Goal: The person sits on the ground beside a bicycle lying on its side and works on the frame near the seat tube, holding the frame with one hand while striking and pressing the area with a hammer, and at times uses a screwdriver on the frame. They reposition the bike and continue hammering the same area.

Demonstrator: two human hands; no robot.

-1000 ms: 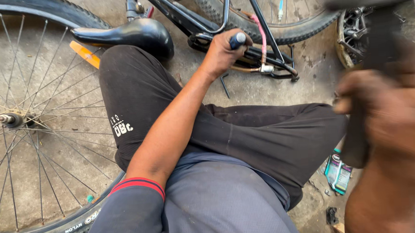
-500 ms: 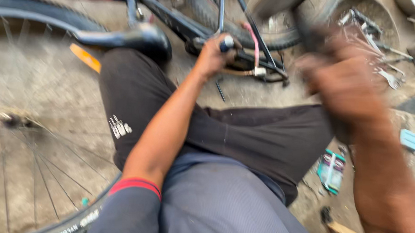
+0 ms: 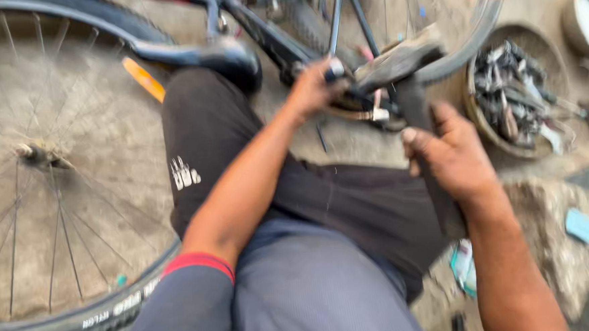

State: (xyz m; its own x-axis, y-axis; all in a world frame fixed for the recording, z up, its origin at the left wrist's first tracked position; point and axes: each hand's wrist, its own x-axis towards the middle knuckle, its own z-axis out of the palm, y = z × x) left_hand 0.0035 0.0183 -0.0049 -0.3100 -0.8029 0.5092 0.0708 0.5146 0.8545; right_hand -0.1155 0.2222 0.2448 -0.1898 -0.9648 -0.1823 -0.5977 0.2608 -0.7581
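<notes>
Dusty concrete floor, wheel (image 3: 41, 199) near left, right hand (image 3: 452, 154) clenched around a dark rubber strip (image 3: 437, 198) over the lap, left hand (image 3: 314, 87) farther, closed on a black bike frame (image 3: 267, 36), tool basin (image 3: 513, 100) beyond.

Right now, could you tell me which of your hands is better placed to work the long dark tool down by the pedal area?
The right hand, I think: it already grips the long dark tool, whose far end reaches the crank. The left hand is busy gripping a part on the bike frame.
</notes>
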